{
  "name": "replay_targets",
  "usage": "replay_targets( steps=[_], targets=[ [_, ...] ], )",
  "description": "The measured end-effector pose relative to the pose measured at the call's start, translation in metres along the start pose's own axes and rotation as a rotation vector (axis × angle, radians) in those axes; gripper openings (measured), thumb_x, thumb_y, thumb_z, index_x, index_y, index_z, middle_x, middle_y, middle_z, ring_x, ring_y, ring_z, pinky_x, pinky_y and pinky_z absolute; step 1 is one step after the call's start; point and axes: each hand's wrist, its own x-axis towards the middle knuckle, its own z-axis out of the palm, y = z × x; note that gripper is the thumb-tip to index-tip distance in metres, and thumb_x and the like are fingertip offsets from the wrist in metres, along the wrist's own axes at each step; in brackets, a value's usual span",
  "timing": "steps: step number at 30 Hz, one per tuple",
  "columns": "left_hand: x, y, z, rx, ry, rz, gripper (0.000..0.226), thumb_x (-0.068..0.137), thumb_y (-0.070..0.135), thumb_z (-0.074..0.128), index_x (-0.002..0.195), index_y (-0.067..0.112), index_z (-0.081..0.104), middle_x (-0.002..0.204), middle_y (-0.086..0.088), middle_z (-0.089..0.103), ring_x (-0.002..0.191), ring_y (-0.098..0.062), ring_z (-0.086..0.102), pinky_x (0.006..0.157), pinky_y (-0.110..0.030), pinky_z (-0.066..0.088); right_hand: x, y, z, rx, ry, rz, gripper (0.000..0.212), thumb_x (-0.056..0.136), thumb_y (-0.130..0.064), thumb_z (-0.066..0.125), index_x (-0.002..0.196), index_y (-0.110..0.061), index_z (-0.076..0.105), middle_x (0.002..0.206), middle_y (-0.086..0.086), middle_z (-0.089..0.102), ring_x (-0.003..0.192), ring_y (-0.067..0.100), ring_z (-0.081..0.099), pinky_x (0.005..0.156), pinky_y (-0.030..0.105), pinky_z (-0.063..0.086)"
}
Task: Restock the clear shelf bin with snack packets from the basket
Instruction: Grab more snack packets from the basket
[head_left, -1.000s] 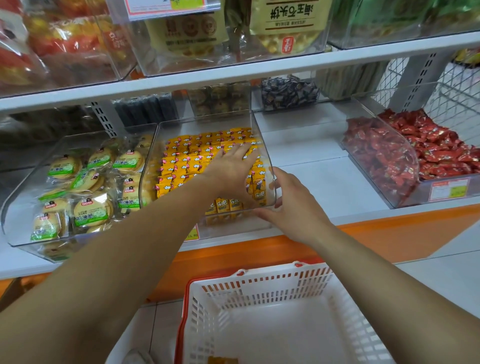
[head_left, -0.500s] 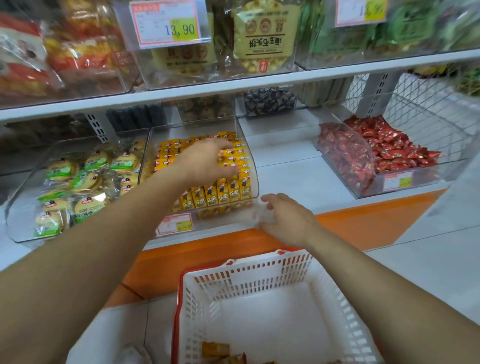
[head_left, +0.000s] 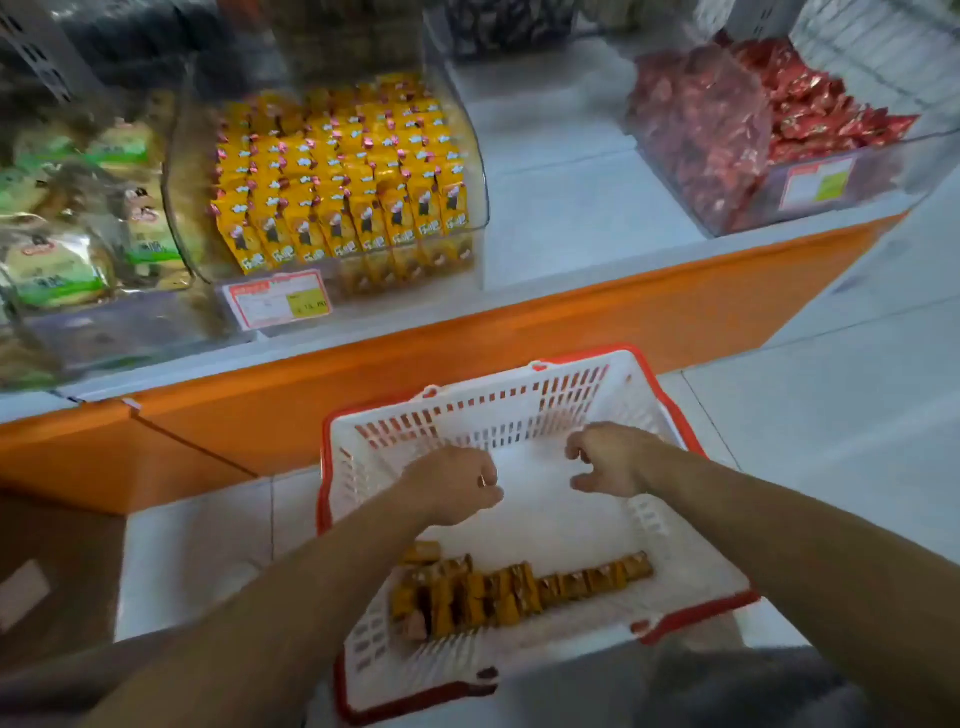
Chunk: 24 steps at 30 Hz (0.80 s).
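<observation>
- Packets (head_left: 519, 587), brown-orange and blurred, lie in a loose row at the near end of the basket (head_left: 519, 410) on the floor.
- Both forearms reach forward and down over it, hands hovering above its bare middle, backs up.
- Left hand (head_left: 452, 486): fingers curled in against the thumb, nothing showing in them.
- Right hand (head_left: 608, 460): half-curled claw, thumb and fingers apart, holding nothing.
- Up on the shelf (head_left: 571, 208), the clear bin (head_left: 480, 208) is packed with tidy yellow rows (head_left: 337, 176).
- A bin of red sweets (head_left: 727, 130) sits well to its right.
</observation>
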Motion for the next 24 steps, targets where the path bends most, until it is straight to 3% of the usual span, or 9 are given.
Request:
replay_targets(
  steps=[4,10,13,17,19,22,24],
  targets=[
    [0.029,-0.024,0.066,-0.132,-0.111,-0.073,0.031,0.097,0.045,0.062,0.117,0.022,0.062,0.117,0.000,0.064,0.101,-0.018,0.059,0.091,-0.040,0.053,0.034,0.014,0.062,0.037,-0.131,0.048,0.055,0.092,-0.050,0.062,0.136,-0.019,0.052,0.132,0.002,0.057,0.114,0.021,0.055,0.086,0.030,0.043],
    [0.050,-0.037,0.135,-0.236,-0.321,-0.123,0.061,0.095,0.057,0.060,0.144,0.023,0.049,0.146,-0.001,0.053,0.128,-0.023,0.052,0.104,-0.038,0.045,0.061,0.023,0.122,0.058,-0.532,0.043,0.065,0.086,-0.056,0.066,0.142,-0.027,0.049,0.145,-0.003,0.048,0.126,0.021,0.049,0.104,0.037,0.039],
    [0.057,-0.037,0.157,-0.261,-0.385,-0.117,0.070,0.088,0.065,0.063,0.146,0.028,0.047,0.149,0.000,0.052,0.129,-0.023,0.052,0.102,-0.036,0.044,0.064,0.027,0.136,0.134,-0.656,0.031,0.072,0.080,-0.066,0.066,0.140,-0.028,0.051,0.141,-0.004,0.051,0.115,0.016,0.050,0.101,0.035,0.040],
    [0.063,-0.040,0.169,-0.207,-0.403,-0.086,0.088,0.077,0.077,0.063,0.153,0.041,0.036,0.156,0.004,0.046,0.139,-0.026,0.045,0.110,-0.041,0.041,0.068,0.027,0.147,0.120,-0.682,0.012,0.071,0.073,-0.065,0.075,0.133,-0.032,0.058,0.129,-0.007,0.058,0.107,0.014,0.054,0.101,0.037,0.045],
    [0.064,-0.040,0.172,-0.162,-0.399,-0.062,0.089,0.072,0.083,0.061,0.150,0.047,0.039,0.153,0.002,0.049,0.138,-0.028,0.044,0.110,-0.046,0.042,0.069,0.026,0.148,0.124,-0.673,0.010,0.067,0.073,-0.062,0.076,0.130,-0.032,0.059,0.122,-0.008,0.059,0.103,0.014,0.055,0.094,0.034,0.047],
    [0.066,-0.043,0.180,-0.296,-0.304,-0.082,0.080,0.076,0.078,0.066,0.143,0.038,0.050,0.145,0.000,0.055,0.134,-0.028,0.048,0.107,-0.046,0.045,0.070,0.024,0.145,0.152,-0.637,0.013,0.056,0.077,-0.051,0.078,0.127,-0.030,0.063,0.108,-0.012,0.060,0.088,0.005,0.057,0.075,0.024,0.046],
    [0.068,-0.046,0.183,-0.389,-0.225,-0.136,0.075,0.077,0.077,0.066,0.137,0.035,0.056,0.138,0.000,0.060,0.126,-0.025,0.054,0.098,-0.040,0.047,0.070,0.022,0.142,0.181,-0.601,0.034,0.049,0.080,-0.042,0.077,0.125,-0.028,0.064,0.105,-0.011,0.061,0.086,0.005,0.058,0.079,0.028,0.052]
  ],
)
